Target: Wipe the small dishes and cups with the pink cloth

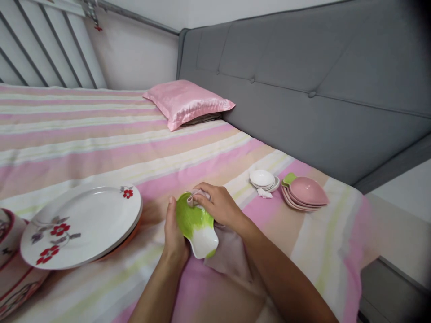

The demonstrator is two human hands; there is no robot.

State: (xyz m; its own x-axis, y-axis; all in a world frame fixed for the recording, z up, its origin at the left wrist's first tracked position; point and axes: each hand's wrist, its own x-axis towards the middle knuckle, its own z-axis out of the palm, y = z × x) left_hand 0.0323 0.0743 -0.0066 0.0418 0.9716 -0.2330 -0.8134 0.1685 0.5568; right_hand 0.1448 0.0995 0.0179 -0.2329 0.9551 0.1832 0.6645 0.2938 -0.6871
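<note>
Right now, the left grip (175,231) is grasping a green-and-white cabbage-shaped dish (204,226) by its left side, the thumb lying along the green edge and the other fingers mostly hidden behind. The right grip (218,204) is pinching a fold of a greyish-pink cloth (230,255) against the dish's green upper end. So the dish is sitting between the two grips, its white end pointing down toward the person. The rest of the cloth is hanging below the right grip, next to that white end. Whether the dish is touching the striped bedsheet (117,157) below cannot be told.

Left of the left grip, flower-patterned plates (90,229) are resting in a stack; farther left, red-rimmed bowls (20,278) are standing partly out of view. Right of the right grip, small white dishes (262,178) and pink leaf-shaped dishes (308,190) are lying stacked side by side. Beyond both grips, a pink satin pillow (188,103) is lying near the grey headboard (286,76).
</note>
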